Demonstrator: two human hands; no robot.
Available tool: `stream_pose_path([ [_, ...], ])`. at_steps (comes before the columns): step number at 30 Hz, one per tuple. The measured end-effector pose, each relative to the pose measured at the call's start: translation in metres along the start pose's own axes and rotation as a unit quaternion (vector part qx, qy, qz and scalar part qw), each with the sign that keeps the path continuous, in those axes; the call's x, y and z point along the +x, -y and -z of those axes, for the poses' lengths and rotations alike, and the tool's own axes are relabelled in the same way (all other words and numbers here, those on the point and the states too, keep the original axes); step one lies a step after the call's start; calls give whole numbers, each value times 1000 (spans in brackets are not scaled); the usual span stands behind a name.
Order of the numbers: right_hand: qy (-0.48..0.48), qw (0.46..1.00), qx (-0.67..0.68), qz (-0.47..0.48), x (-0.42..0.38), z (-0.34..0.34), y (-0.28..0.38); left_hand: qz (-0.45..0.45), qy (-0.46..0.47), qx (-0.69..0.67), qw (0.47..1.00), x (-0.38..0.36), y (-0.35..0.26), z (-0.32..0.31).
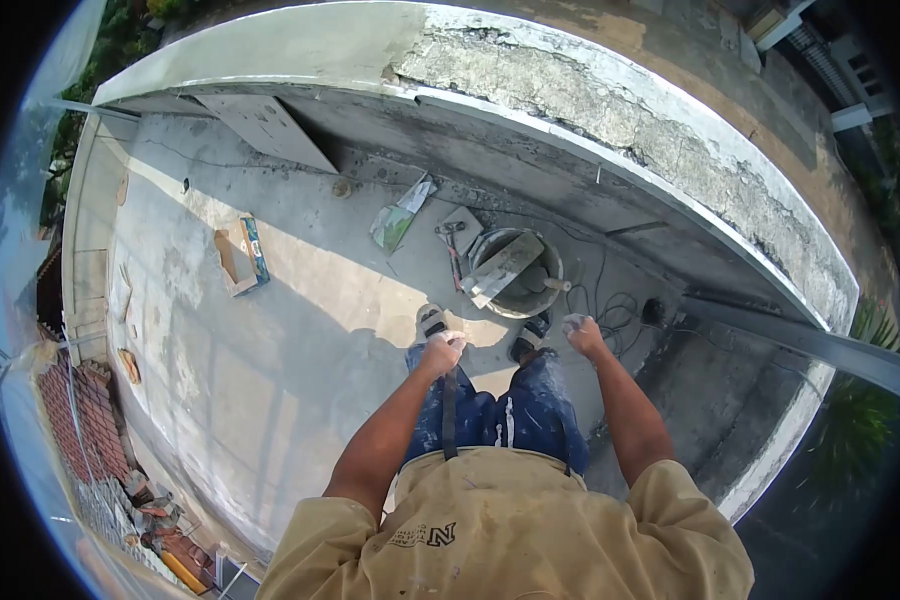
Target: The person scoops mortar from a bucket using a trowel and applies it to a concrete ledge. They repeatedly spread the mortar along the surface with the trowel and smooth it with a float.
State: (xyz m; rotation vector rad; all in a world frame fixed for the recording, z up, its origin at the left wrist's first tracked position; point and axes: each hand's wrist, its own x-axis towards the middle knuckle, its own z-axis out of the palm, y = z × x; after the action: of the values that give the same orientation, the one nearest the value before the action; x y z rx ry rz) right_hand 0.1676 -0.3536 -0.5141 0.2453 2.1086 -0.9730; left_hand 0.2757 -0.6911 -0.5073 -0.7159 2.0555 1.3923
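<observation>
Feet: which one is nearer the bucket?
The right foot, right beside the bucket's rim; the left foot stands farther off, near the left hand.

1. Round grey bucket [520,314], upright on the floor [310,330], rim smeared pale.
2. Flat whitish board [506,268], lying slantwise across the bucket.
3. Pale handle [558,285], jutting over the bucket's right rim.

Holds left hand [444,354] and right hand [582,335] apart, with bucket [552,256] beyond right fingers [573,322], cable [622,316] beside them.
</observation>
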Motion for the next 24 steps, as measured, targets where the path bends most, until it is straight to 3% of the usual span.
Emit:
stream_pose_path([
  [1,-27,999,1,30,29,-14,-15,27,20,57,998,20,4,-8],
  [3,-75,995,-5,71,74,-27,-30,-117,78,255,957,69,24,-19],
  [4,-82,994,-3,73,105,-36,-58,-64,71,208,973,104,56,-37],
  [5,-103,994,-19,-17,113,-38,-50,-31,67,252,965,134,75,-50],
  [6,-105,990,-86,-42,148,-50,-86,-45,117,345,930,165,84,-58],
  [8,-99,917,-383,47,260,-98,-246,-2,91,322,942,195,62,-63],
  [11,-194,979,-62,-5,236,-92,-162,50,47,301,951,249,60,-84],
  [14,-177,967,-181,7,276,-116,-211,5,5,340,940,269,64,-112],
  [16,-41,978,-181,-93,265,-116,-155,34,11,305,952,288,78,-125],
  [18,68,981,-81,-162,259,-124,-137,48,31,282,958,297,88,-134],
  [20,150,961,120,-200,256,-145,-151,50,66,273,958,296,96,-137],
  [23,89,890,379,-236,225,-165,-126,-11,46,277,960,248,55,-103],
  [24,67,851,454,-254,220,-178,-138,-35,-13,251,967,230,52,-95],
])
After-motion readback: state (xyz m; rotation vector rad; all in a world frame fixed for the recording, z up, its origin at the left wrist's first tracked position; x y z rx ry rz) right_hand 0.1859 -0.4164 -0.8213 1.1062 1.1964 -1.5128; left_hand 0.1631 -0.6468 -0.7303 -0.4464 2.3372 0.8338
